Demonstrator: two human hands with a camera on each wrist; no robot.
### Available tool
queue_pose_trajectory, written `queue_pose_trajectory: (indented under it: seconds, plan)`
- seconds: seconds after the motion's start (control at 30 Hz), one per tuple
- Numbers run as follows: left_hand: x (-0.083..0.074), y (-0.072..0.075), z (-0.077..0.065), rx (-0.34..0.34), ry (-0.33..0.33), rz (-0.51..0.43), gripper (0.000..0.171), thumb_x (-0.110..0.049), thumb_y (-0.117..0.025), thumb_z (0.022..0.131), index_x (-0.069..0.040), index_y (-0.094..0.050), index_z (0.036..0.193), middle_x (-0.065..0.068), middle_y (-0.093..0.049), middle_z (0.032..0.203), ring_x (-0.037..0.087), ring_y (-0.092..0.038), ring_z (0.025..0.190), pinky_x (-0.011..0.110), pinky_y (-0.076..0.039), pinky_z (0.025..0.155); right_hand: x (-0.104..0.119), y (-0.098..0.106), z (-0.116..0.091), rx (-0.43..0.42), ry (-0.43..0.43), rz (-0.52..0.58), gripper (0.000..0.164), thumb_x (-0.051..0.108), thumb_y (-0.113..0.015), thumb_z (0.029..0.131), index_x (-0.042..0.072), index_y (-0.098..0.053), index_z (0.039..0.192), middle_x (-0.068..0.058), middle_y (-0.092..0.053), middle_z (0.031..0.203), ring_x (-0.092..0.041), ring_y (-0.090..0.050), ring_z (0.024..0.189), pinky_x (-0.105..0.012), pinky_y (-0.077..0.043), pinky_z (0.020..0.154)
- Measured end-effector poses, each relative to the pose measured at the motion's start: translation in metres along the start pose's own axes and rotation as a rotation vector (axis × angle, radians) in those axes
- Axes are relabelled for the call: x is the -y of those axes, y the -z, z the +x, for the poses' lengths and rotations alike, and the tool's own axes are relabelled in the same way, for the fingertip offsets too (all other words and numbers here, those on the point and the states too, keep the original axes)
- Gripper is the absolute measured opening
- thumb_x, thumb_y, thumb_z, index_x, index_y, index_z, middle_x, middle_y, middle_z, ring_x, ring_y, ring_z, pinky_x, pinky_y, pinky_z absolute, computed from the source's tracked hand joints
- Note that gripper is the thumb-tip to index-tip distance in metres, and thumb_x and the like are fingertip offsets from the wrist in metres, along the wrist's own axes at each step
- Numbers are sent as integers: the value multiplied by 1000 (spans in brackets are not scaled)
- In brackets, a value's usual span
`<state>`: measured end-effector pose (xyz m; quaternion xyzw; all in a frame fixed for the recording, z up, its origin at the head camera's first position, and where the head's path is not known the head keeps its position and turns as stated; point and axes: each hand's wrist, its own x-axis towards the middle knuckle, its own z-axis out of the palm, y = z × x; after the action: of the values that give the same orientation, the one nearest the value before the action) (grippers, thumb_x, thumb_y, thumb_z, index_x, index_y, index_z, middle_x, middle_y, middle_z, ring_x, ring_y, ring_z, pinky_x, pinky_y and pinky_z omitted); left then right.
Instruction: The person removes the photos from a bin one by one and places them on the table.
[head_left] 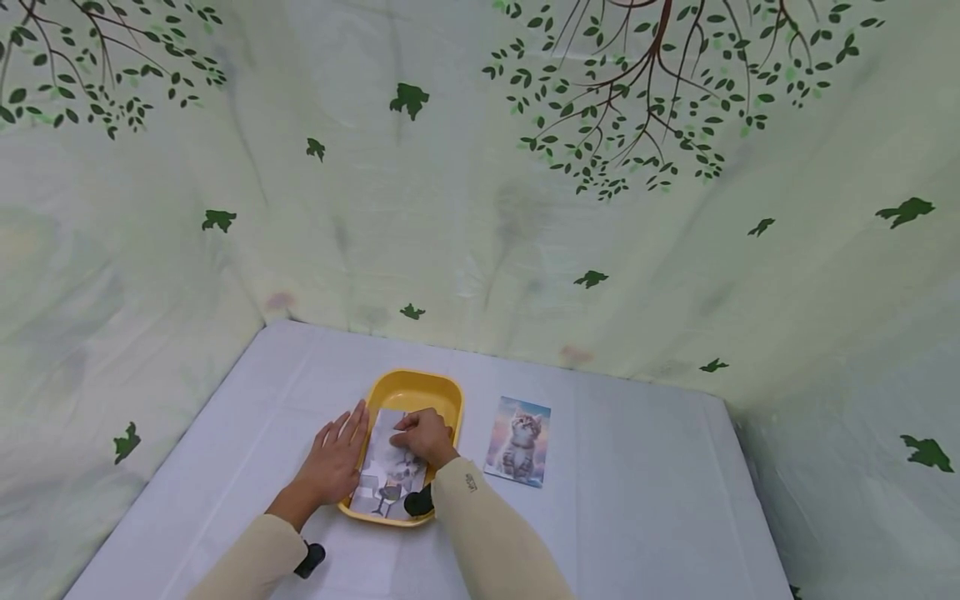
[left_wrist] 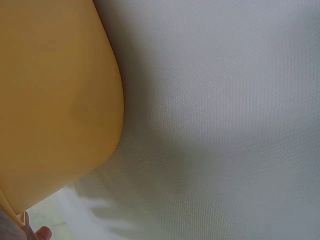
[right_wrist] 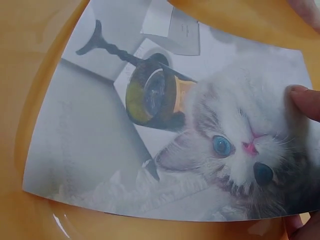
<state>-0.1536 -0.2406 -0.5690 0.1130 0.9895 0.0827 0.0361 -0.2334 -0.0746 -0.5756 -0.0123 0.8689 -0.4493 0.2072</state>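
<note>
A cat picture card point(head_left: 380, 458), showing a white-and-grey cat beside a goblet, lies over the inside of the yellow tray point(head_left: 412, 383). My right hand point(head_left: 426, 435) pinches the card near its upper right part. In the right wrist view the thumb point(right_wrist: 306, 103) presses on the card's face, a finger shows at its lower edge, and the card point(right_wrist: 100, 150) bows slightly. Along the tray's left rim rests my left hand point(head_left: 333, 458), its fingers straight. The left wrist view is filled by the tray's outer wall point(left_wrist: 60, 100) and white cloth.
To the right of the tray, a second card point(head_left: 517, 442) with a kitten against a pastel sky lies face up on the white tablecloth point(head_left: 637, 500). A curtain point(head_left: 465, 233) printed with leaves and branches hangs behind the table.
</note>
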Motion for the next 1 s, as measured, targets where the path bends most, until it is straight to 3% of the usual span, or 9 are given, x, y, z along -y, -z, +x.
queue_pose_trajectory:
  seconds: [0.17,0.27,0.37,0.47,0.57,0.83,1.0]
  plan:
    - [0,1,1,-10,-20,4,79,-12,-56,84,7,-16,149,21,-11,158,43,-21,139,61,-17,112,4,6,0,-12,7,46,8,24,-79,78,19,-74,76,8,-63,75,-14,-51,82,-43,-38,97]
    - [-1,0,2,-14,-25,10,76,-13,-54,87,7,-16,149,22,-12,158,44,-22,139,61,-18,111,7,13,1,-26,55,34,8,24,-79,78,17,-75,77,7,-64,74,-12,-54,76,-42,-40,94]
    - [-1,0,1,-10,-17,4,77,-14,-55,86,7,-15,149,22,-12,158,44,-21,139,61,-17,112,13,23,2,-30,98,28,11,23,-79,79,14,-75,81,6,-63,73,-11,-55,70,-37,-46,88]
    - [-1,-1,1,-11,-8,8,78,-16,-56,86,6,-15,150,22,-12,158,44,-21,139,61,-17,112,20,37,2,-12,129,54,13,22,-77,81,10,-74,85,4,-63,76,-11,-55,68,-29,-52,73]
    - [-1,-2,0,-18,-10,14,80,-14,-57,84,7,-16,149,22,-11,158,44,-21,139,61,-17,112,27,51,2,-16,165,62,15,22,-77,81,10,-75,87,3,-64,77,-11,-55,69,-23,-49,64]
    - [0,-3,1,-11,-15,1,83,-9,-55,78,9,-16,149,22,-11,157,44,-20,139,61,-16,112,38,91,2,-51,247,131,15,20,-75,83,6,-75,89,-1,-67,79,-11,-57,70,-23,-49,63]
    - [0,-2,2,-7,-15,-3,83,-10,-56,77,9,-16,148,22,-11,157,45,-20,138,61,-17,112,38,120,-3,-85,229,209,16,19,-74,84,4,-74,90,-3,-67,81,-14,-56,70,-24,-48,63]
